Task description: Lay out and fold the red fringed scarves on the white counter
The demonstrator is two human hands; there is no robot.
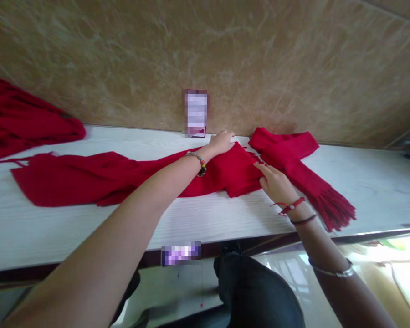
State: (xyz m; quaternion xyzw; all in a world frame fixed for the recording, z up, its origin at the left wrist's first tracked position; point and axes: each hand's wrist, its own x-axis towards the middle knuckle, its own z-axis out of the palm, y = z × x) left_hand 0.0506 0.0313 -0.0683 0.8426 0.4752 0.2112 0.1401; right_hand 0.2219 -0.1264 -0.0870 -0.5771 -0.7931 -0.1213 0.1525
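Observation:
A long red scarf [150,168] lies across the white wooden surface, its fringed right end between my two hands. My left hand [222,142] rests on the scarf's far edge with its fingers stretched out. At the scarf's right end my right hand [276,182] is open, its fingertips touching the cloth near the fringe. Just beyond that hand lies a second red scarf [283,152], folded across itself, with its fringe spread toward the front edge.
More bunched red cloth [27,118] lies at the far left. A phone [196,111] leans upright against the brown marbled wall [123,59]. The white wooden surface [191,223] is narrow, and my legs [259,291] are below its front edge.

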